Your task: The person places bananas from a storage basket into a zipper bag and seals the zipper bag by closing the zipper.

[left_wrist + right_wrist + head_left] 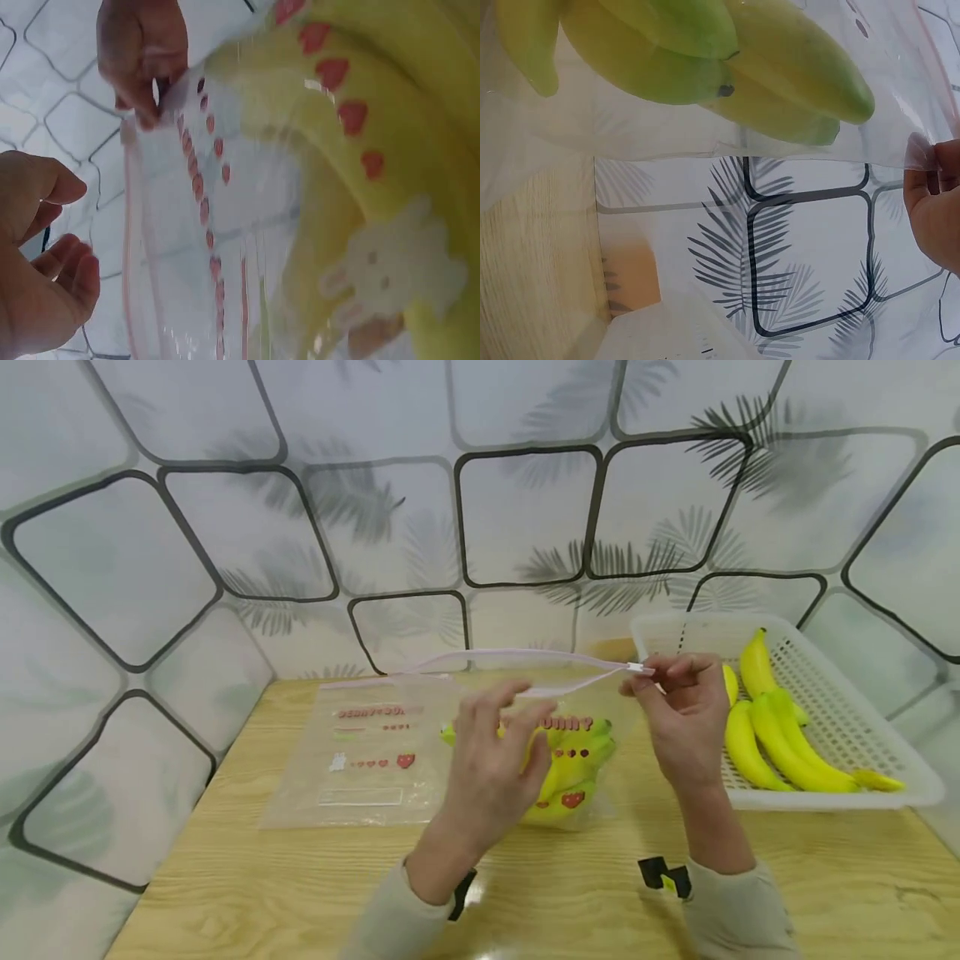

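Note:
A clear printed zip bag (542, 678) with a pinkish top edge holds a bunch of bananas (581, 768). My right hand (688, 718) pinches the bag's top right corner, beside the white slider (636, 667). That same grip shows at the right edge of the right wrist view, where the hand (939, 202) has the bag corner between thumb and fingers. In front of the bag, my left hand (491, 760) has its fingers loosely bent. The left wrist view shows a gap between this left hand (49, 262) and the bag's edge. The zip's mouth is spread apart.
A second printed zip bag (300, 785) lies flat on the wooden table (247, 877) to the left. On the right stands a white plastic basket (847, 693) with several loose bananas (780, 735). Patterned fabric (525, 518) rises behind the table. An orange object (617, 649) shows partly behind the bag.

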`<state>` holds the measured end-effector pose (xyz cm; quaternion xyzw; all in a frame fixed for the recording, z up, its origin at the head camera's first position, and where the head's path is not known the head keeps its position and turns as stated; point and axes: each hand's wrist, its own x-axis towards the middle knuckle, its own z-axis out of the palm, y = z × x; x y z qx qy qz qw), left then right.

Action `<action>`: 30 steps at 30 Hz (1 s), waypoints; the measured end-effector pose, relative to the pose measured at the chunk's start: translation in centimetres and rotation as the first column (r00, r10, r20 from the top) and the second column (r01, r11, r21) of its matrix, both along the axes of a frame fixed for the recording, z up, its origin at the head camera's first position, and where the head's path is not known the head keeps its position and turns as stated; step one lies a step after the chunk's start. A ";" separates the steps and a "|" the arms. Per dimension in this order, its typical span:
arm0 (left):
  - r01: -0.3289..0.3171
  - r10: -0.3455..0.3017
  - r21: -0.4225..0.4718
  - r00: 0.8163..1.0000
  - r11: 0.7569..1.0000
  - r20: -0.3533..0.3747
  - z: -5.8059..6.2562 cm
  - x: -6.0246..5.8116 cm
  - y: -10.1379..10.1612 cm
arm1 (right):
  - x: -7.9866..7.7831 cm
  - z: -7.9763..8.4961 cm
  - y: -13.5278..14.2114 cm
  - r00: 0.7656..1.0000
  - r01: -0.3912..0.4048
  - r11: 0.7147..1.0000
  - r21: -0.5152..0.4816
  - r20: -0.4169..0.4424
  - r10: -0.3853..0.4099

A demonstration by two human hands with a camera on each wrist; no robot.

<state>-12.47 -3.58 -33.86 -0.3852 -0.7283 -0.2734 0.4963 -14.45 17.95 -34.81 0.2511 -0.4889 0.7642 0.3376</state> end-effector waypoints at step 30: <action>0.162 -0.159 -0.008 0.978 0.987 0.134 -0.2 -1.5 5.5 | 0.8 0.4 0.4 0.988 -0.016 0.951 0.309 -0.140 0.062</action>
